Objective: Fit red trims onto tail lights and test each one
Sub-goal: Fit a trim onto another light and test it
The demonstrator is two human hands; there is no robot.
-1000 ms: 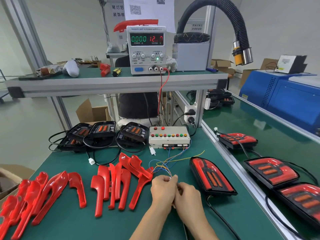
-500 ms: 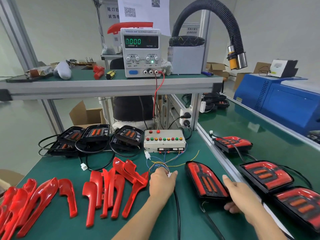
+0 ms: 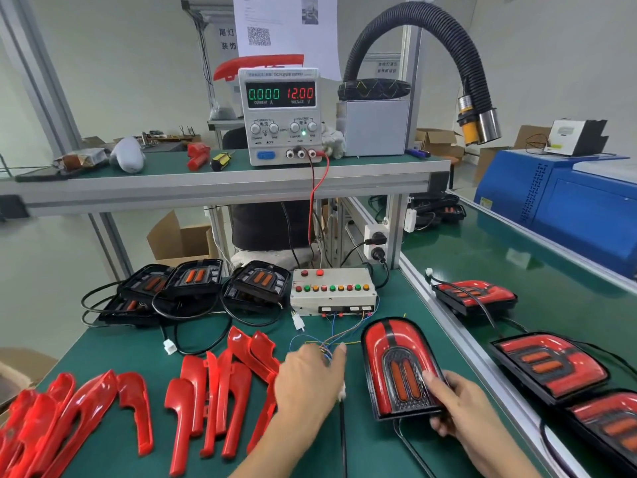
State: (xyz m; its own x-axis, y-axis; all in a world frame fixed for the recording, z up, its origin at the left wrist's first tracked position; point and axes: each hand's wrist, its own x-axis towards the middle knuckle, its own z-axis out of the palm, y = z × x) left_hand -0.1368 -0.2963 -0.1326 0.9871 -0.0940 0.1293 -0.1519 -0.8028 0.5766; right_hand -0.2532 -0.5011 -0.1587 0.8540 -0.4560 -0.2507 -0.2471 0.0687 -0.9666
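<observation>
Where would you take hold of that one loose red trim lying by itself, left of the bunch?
Probably by its narrow stem, the end nearest the person, coming from above. The lone red trim lies flat on the green table, apart from the neighbouring trims, so fingers could pinch its long sides. Its far end broadens and curves, which makes for a wider, clumsier grip.

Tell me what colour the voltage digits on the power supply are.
Red, reading 12.00 on the power supply; head view.

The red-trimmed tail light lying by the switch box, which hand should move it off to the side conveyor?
Probably the right hand: it grips the red-trimmed tail light, nearest the conveyor. The left hand holds the bundle of coloured wires.
</observation>
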